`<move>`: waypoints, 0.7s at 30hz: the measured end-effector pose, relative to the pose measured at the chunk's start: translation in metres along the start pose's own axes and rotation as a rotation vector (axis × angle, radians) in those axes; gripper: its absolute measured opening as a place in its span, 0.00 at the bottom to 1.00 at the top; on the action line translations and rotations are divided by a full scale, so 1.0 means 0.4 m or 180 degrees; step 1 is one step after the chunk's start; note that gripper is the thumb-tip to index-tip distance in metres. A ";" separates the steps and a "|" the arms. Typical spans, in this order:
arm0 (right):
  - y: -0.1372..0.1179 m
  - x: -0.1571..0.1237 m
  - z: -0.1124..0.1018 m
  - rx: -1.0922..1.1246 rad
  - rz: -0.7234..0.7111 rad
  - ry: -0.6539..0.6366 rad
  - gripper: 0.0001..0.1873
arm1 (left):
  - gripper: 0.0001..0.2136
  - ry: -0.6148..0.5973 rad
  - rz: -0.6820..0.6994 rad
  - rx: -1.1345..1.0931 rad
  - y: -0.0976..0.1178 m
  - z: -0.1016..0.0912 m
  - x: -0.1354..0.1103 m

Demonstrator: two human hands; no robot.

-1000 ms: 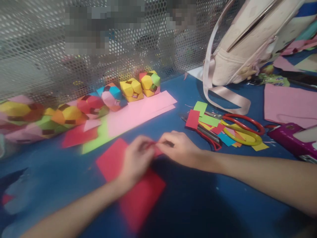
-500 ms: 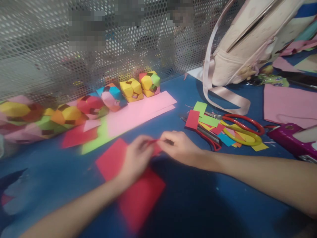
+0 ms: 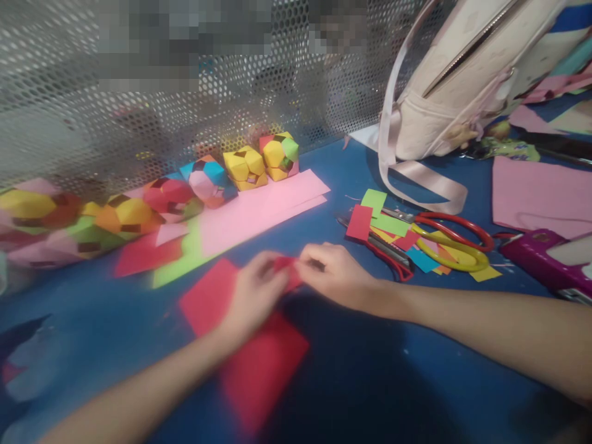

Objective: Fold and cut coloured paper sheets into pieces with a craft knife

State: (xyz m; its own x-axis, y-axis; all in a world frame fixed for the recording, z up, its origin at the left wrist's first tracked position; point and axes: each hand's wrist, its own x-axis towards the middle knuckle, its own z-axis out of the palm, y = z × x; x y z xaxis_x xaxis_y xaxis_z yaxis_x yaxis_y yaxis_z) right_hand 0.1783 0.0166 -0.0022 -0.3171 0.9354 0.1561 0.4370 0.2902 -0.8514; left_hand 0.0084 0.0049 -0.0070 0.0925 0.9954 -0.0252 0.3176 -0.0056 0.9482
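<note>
A small red piece of paper [image 3: 288, 271] is pinched between my two hands, slightly above the blue table. My left hand [image 3: 259, 287] grips its left side, and my right hand [image 3: 333, 271] has closed thumb and fingers on its right side. Below my left hand and forearm lie larger red paper sheets [image 3: 266, 364], partly covered by them. Just right of my right hand are red-handled scissors [image 3: 456, 227], yellow-handled scissors [image 3: 462, 256] and a red craft knife [image 3: 393, 256], with small coloured paper scraps [image 3: 359, 223] among them.
Folded paper balls [image 3: 245, 168] line the perforated metal panel [image 3: 296, 92] at the back. Pink paper strips [image 3: 263, 213] and green paper [image 3: 178, 265] lie before them. A pale bag [image 3: 444, 105] with a looping strap stands back right, near a purple tool [image 3: 541, 259] and pink paper [image 3: 541, 194].
The small red paper has turned between my fingers, and more of its face shows. Both hands stay almost in the same place.
</note>
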 end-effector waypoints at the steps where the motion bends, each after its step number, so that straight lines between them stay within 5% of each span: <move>1: 0.000 0.001 0.000 -0.0019 0.0019 0.0017 0.13 | 0.09 0.0028 0.0006 0.0003 0.002 0.000 -0.001; 21: -0.003 0.002 0.001 -0.0139 0.0053 0.0026 0.10 | 0.13 0.0265 0.0008 0.0022 -0.004 -0.007 -0.004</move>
State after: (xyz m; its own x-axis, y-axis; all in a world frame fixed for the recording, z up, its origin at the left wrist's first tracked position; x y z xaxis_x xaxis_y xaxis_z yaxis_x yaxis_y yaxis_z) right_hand 0.1774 0.0169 -0.0014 -0.3026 0.9418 0.1463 0.4785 0.2829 -0.8313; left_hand 0.0051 0.0034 -0.0076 0.0147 0.9999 0.0039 0.3239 -0.0084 0.9460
